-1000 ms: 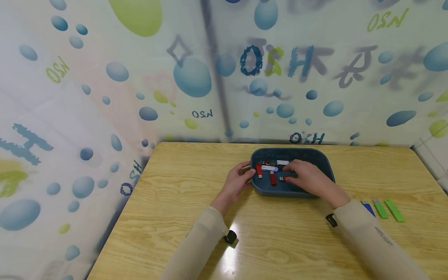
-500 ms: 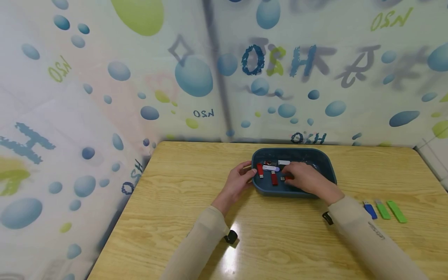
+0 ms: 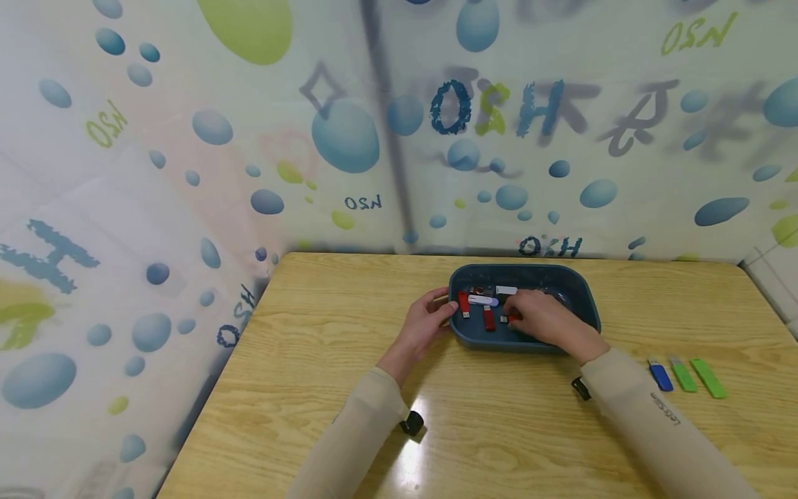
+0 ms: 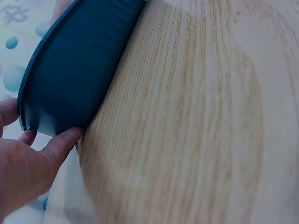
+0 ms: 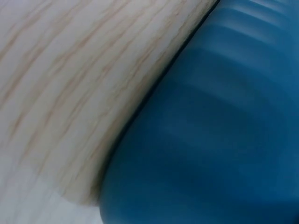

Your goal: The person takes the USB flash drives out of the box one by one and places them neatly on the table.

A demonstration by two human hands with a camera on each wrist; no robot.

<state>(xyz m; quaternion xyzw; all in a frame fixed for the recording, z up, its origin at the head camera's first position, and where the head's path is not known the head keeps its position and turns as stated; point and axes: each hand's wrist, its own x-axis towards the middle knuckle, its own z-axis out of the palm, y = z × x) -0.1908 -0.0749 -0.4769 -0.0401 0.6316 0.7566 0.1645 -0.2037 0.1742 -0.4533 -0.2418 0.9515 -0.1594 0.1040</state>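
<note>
A dark blue-grey plastic bin (image 3: 524,344) stands on the wooden table with several USB flash drives in it. My left hand (image 3: 419,324) holds the bin's left end; the left wrist view shows the thumb (image 4: 65,142) on the outer wall and fingers at the rim. Inside the bin, my right hand (image 3: 539,317) has its fingertips on a red USB flash drive (image 3: 512,319), whose metal plug sticks out to the left. Left of it lie two more red USB flash drives, one of them (image 3: 489,319) upright in view, and a white-and-lilac one (image 3: 482,300).
On the table (image 3: 299,360), right of the bin, a blue USB flash drive (image 3: 661,377) and two green ones (image 3: 708,378) lie in a row. A patterned curtain (image 3: 349,138) hangs behind the table. The right wrist view shows mostly the bin's outer wall (image 5: 201,130).
My right hand's fingers have closed in on the red USB flash drive, and the right forearm has shifted slightly left, uncovering the blue one on the table. The left hand keeps its place.
</note>
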